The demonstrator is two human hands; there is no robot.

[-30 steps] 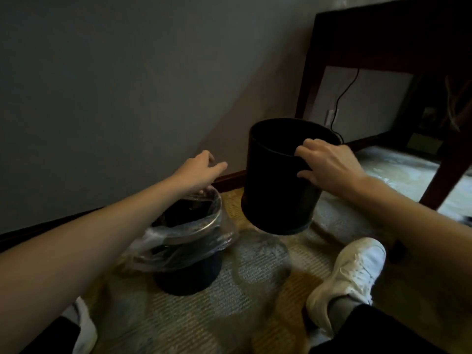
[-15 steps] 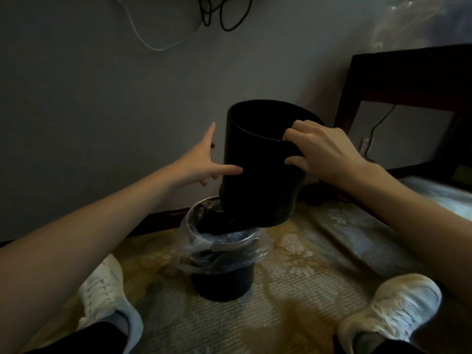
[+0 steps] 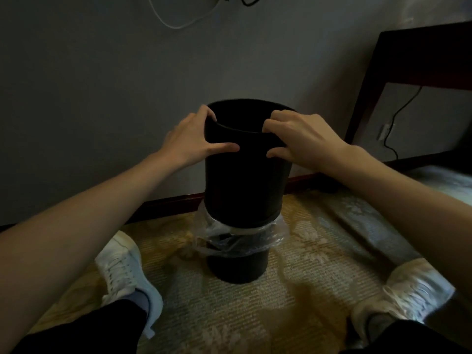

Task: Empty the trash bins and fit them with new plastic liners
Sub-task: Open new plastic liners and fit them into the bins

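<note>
Diff vs 0.5 s ago: upper bin [image 3: 245,175] was tilted and only partly over the lower one, held by the right hand alone, left hand spread open beside it. Now it's upright and centred on the lined bin [image 3: 238,267], bottom end sitting in or on its mouth; can't tell how deep. A second ago it was off to the right, clear of the lined bin, with the left hand at that bin's rim.

Left hand [image 3: 190,141]: now closed on the upper bin's rim at its left side, thumb laid across the outer wall, fingers curled over the lip. Forearm comes in from lower left, roughly straight, wrist level.

Right hand [image 3: 304,139]: closed on the rim at the right side, fingers hooked over the lip into the opening, thumb on the outer wall. Forearm comes in from lower right. Same grasp as before, just repositioned with the bin.

Both hands sit opposite each other on the rim at about the same height.

Plastic liner [image 3: 217,238]: clear, folded over the lower bin's rim, bunched and flaring out just under the upper bin's base. Lower bin stands on the patterned carpet [image 3: 306,277] near the wall [image 3: 102,98], between two white sneakers, left [image 3: 122,272] and right [image 3: 408,290].

Dark wooden furniture [image 3: 421,57] at right, a cable [image 3: 398,116] hanging beneath it. Upper bin's interior is too dark to read.
</note>
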